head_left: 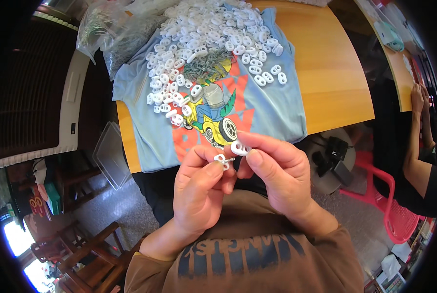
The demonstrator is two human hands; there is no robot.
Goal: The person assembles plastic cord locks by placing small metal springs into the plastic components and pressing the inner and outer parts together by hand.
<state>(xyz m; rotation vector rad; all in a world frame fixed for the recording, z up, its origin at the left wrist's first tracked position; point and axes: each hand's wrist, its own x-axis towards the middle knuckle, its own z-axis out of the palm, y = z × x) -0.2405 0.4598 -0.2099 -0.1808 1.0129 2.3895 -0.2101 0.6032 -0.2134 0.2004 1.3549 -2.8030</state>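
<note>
My left hand (pixel 199 183) pinches a small white plastic cord-lock piece (pixel 222 158) between thumb and forefinger. A thin metal spring (pixel 230 160) sticks out of that piece toward the right. In my right hand (pixel 277 168), thumb and forefinger grip a white oval cord-lock piece (pixel 239 148) with two holes. Both pieces are close together but apart, held above the front edge of a light blue shirt (pixel 277 110). A large heap of white two-holed cord-lock pieces (pixel 204 24) covers the shirt's far part. Beside it lies a pile of small grey springs (pixel 206 67).
The shirt is spread on a wooden table (pixel 326 63). A clear plastic bag (pixel 130 41) with grey metal bits stands at the far left. To the right are a stool (pixel 326 176) bearing dark objects, a red chair (pixel 389 200) and another person's arm (pixel 414 136).
</note>
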